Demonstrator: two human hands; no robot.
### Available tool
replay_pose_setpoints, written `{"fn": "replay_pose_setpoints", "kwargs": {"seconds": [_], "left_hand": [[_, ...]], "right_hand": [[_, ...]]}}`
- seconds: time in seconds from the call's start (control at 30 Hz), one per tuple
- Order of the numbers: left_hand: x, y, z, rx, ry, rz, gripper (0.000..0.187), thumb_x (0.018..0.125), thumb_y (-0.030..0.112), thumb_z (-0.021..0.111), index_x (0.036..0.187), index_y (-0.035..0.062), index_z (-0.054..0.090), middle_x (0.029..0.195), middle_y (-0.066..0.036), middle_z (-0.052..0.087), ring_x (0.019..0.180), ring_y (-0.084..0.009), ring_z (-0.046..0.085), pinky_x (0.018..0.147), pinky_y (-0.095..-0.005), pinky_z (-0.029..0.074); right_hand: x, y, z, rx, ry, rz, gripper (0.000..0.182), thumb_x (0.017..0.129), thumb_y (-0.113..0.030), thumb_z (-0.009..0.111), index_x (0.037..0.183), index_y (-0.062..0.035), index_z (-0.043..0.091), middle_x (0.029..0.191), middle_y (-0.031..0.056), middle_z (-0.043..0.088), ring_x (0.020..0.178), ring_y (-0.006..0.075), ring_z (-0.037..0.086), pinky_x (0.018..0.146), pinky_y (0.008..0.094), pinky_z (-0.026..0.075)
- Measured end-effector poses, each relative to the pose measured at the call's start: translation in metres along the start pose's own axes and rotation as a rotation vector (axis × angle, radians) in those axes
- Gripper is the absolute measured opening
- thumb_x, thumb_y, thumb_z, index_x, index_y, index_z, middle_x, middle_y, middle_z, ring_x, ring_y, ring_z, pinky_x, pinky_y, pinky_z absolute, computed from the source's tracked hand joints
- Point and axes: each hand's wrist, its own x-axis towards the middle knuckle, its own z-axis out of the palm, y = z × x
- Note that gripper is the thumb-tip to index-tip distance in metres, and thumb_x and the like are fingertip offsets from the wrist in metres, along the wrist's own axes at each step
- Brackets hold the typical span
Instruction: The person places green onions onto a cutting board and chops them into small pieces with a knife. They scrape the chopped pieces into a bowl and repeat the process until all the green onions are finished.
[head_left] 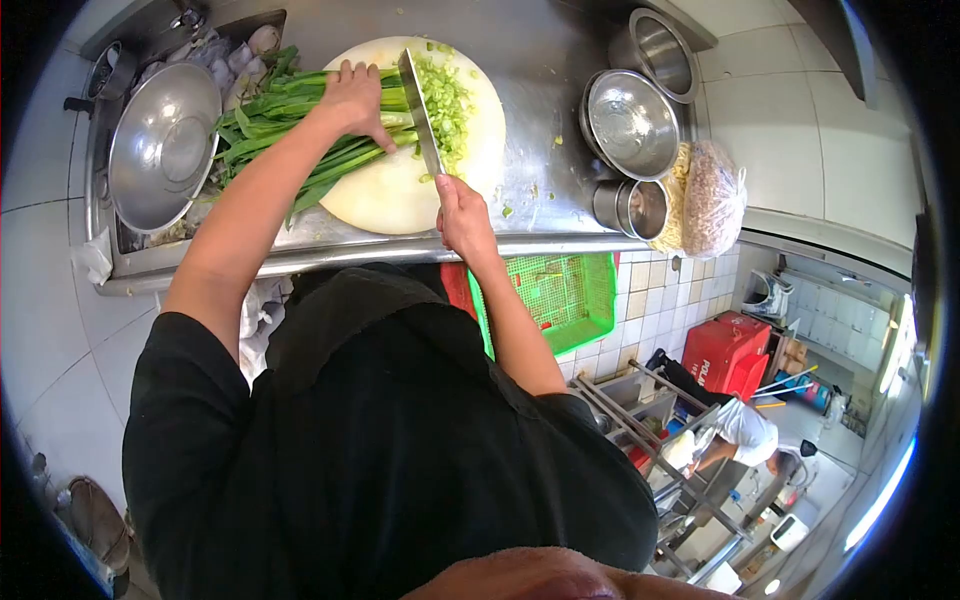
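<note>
A thick bunch of green onions (275, 130) lies across the left part of a round pale cutting board (380, 205), its leafy ends hanging past the edge. My left hand (355, 105) presses down on the bunch, fingers spread over the stalks. In my right hand (465, 220) is the handle of a kitchen knife (421, 115), gripped with closed fingers. The blade stands at the cut ends of the stalks, just right of my left hand. Chopped green onion (452, 105) is heaped on the board to the right of the blade.
A large metal bowl (135, 150) sits over the sink at left, near garlic-like bulbs (225, 65). Metal bowls (632, 125), a small pot (641, 208) and a filled plastic bag (712, 200) stand at right. Below the counter is a green basket (600, 300). Another person (745, 430) bends farther back.
</note>
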Motion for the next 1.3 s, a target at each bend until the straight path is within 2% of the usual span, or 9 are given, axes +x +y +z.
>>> {"fn": "replay_pose_setpoints", "kwargs": {"seconds": [0.07,0.27,0.47,0.6,0.77,0.87,0.97,1.07,1.3], "left_hand": [[-0.014,0.003,0.001,0.034,-0.001,-0.031,0.147,0.048,0.056,0.099,0.160,-0.0056,0.026,0.150,-0.024,0.048,0.145,-0.0444,0.038,0.117,-0.0788,0.022],[-0.015,0.009,0.003,-0.029,-0.051,-0.071,0.136,0.054,0.047,0.098,0.159,-0.0049,0.028,0.153,-0.021,0.046,0.147,-0.0384,0.040,0.120,-0.0735,0.024],[-0.008,0.004,0.020,0.019,0.068,-0.047,0.115,0.059,0.038,0.095,0.150,-0.0051,0.040,0.139,-0.018,0.057,0.132,-0.0338,0.055,0.113,-0.0734,0.037],[-0.007,0.003,0.016,0.003,0.041,-0.061,0.113,0.060,0.037,0.095,0.150,-0.0040,0.039,0.141,-0.018,0.055,0.134,-0.0330,0.053,0.115,-0.0713,0.035],[-0.009,0.006,0.007,0.000,-0.053,-0.083,0.117,0.062,0.036,0.094,0.155,-0.0029,0.034,0.146,-0.018,0.052,0.140,-0.0342,0.048,0.119,-0.0691,0.031],[-0.009,0.007,0.007,0.002,-0.049,-0.091,0.116,0.062,0.036,0.095,0.154,-0.0029,0.035,0.145,-0.018,0.052,0.139,-0.0341,0.049,0.119,-0.0687,0.032],[-0.009,0.008,0.007,0.007,-0.051,-0.093,0.116,0.062,0.036,0.095,0.153,-0.0028,0.036,0.145,-0.017,0.052,0.139,-0.0341,0.049,0.119,-0.0680,0.032],[-0.009,0.006,0.013,-0.003,0.030,-0.065,0.105,0.064,0.035,0.096,0.146,-0.0039,0.043,0.138,-0.018,0.057,0.133,-0.0327,0.054,0.114,-0.0711,0.035],[-0.007,0.006,0.011,-0.004,0.018,-0.072,0.107,0.062,0.034,0.096,0.147,-0.0033,0.043,0.138,-0.017,0.057,0.134,-0.0330,0.053,0.115,-0.0693,0.034]], "right_hand": [[-0.002,-0.002,0.000,-0.015,-0.005,0.011,0.052,0.110,-0.044,0.050,0.127,0.0011,0.068,0.095,0.0297,0.071,0.093,0.0443,0.070,0.087,0.0487,0.053],[0.000,-0.009,0.000,-0.068,-0.012,0.002,0.050,0.110,-0.042,0.049,0.125,0.0009,0.069,0.101,0.0321,0.070,0.100,0.0496,0.068,0.089,0.0500,0.053],[0.079,-0.026,0.031,-0.084,-0.022,-0.092,0.051,0.110,-0.043,0.046,0.111,0.0024,0.070,0.102,0.0349,0.068,0.100,0.0541,0.064,0.087,0.0542,0.051],[0.046,-0.021,0.010,-0.155,-0.043,-0.035,0.053,0.110,-0.045,0.046,0.113,0.0029,0.070,0.095,0.0338,0.069,0.095,0.0530,0.065,0.084,0.0533,0.051],[-0.017,-0.013,-0.029,-0.103,-0.122,0.224,0.055,0.109,-0.047,0.049,0.116,0.0037,0.069,0.068,0.0207,0.063,0.064,0.0311,0.065,0.069,0.0452,0.051],[-0.020,-0.039,-0.032,-0.063,-0.097,0.196,0.055,0.109,-0.047,0.050,0.117,0.0038,0.069,0.064,0.0163,0.058,0.058,0.0235,0.061,0.064,0.0420,0.051],[-0.015,-0.057,-0.026,0.003,-0.081,0.113,0.052,0.110,-0.045,0.050,0.119,0.0028,0.069,0.066,0.0177,0.061,0.061,0.0262,0.063,0.067,0.0430,0.052],[0.000,-0.042,-0.014,-0.027,-0.082,0.079,0.050,0.110,-0.043,0.050,0.122,0.0010,0.069,0.075,0.0232,0.067,0.071,0.0350,0.069,0.073,0.0473,0.053],[0.013,-0.026,0.007,-0.143,-0.013,-0.012,0.049,0.110,-0.044,0.048,0.122,-0.0009,0.070,0.101,0.0332,0.070,0.100,0.0519,0.067,0.086,0.0546,0.051]]}}
